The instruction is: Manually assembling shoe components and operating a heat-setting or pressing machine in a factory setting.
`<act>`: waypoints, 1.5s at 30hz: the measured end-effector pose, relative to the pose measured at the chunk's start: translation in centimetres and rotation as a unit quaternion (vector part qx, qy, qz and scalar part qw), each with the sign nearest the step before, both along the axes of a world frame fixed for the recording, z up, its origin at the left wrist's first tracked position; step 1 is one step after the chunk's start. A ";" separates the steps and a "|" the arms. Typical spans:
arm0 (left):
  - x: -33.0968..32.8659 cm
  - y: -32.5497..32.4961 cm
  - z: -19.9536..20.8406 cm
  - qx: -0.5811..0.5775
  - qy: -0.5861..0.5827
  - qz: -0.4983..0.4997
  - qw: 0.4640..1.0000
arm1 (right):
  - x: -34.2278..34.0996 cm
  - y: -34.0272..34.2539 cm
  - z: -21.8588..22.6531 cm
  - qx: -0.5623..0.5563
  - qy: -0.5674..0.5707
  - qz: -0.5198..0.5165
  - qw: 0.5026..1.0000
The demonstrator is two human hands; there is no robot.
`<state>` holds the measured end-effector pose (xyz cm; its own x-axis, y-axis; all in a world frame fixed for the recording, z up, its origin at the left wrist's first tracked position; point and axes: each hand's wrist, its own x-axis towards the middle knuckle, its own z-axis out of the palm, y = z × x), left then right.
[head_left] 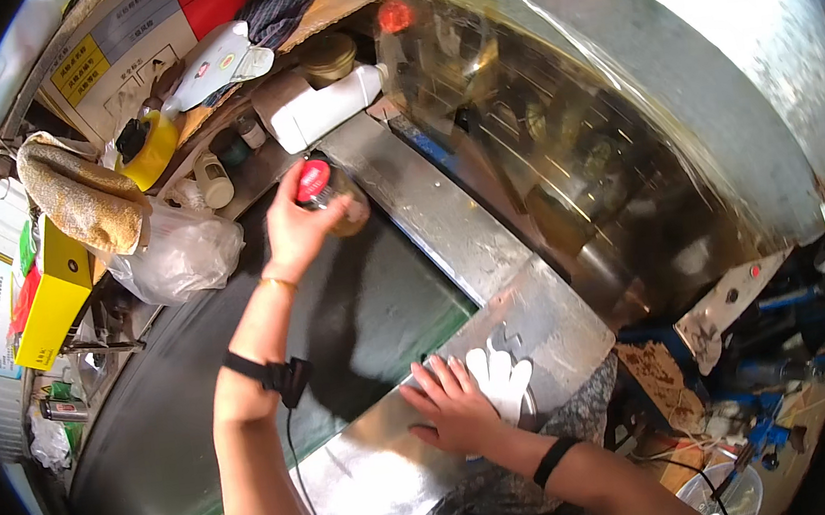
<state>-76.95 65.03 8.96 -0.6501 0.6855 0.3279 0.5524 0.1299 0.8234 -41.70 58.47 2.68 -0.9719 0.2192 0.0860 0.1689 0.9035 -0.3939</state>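
My left hand is wrapped round a clear jar with a red lid, near the far corner of a dark green belt surface. What is inside the jar is blurred. On the metal ledge nearer to me, my right hand lies flat with its fingers spread, holding nothing. A white glove rests just beyond and to the right of its fingers. A small bent metal piece lies above the glove.
Left of the belt are a plastic bag, a brown towel and a yellow box. A white jug lies on its side at the far end. A clear-covered machine stands right; tools and wires clutter the lower right.
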 end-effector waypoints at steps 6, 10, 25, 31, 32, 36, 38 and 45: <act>14.5 -8.0 6.8 0.007 -0.094 -0.119 0.988 | 0.4 -0.7 -0.9 0.015 0.026 -0.046 0.998; 20.0 -13.9 5.3 0.032 -0.171 -0.121 0.977 | -0.9 1.6 -1.3 -0.116 0.056 -0.110 0.986; 29.1 -18.4 -3.5 -0.096 -0.045 -0.088 0.990 | 3.3 11.3 0.5 -0.244 0.191 -0.277 0.910; 21.0 -18.2 -1.3 -0.151 -0.324 -0.383 0.852 | 6.2 17.0 -2.2 -0.045 0.030 -0.209 0.976; 18.3 -18.1 -1.2 -0.136 -0.435 -0.377 0.806 | 6.4 16.8 -2.8 0.007 0.028 -0.191 0.981; 5.6 -11.5 -3.0 -0.089 -0.194 -0.055 0.975 | 6.3 17.0 -2.2 0.065 0.010 -0.173 0.983; -4.5 -7.3 -4.4 -0.093 -0.105 0.072 0.987 | 5.8 17.2 -1.7 0.062 0.009 -0.164 0.984; -23.3 1.4 -7.5 -0.252 0.044 0.316 0.913 | 5.5 17.6 -1.0 0.047 -0.039 -0.163 0.985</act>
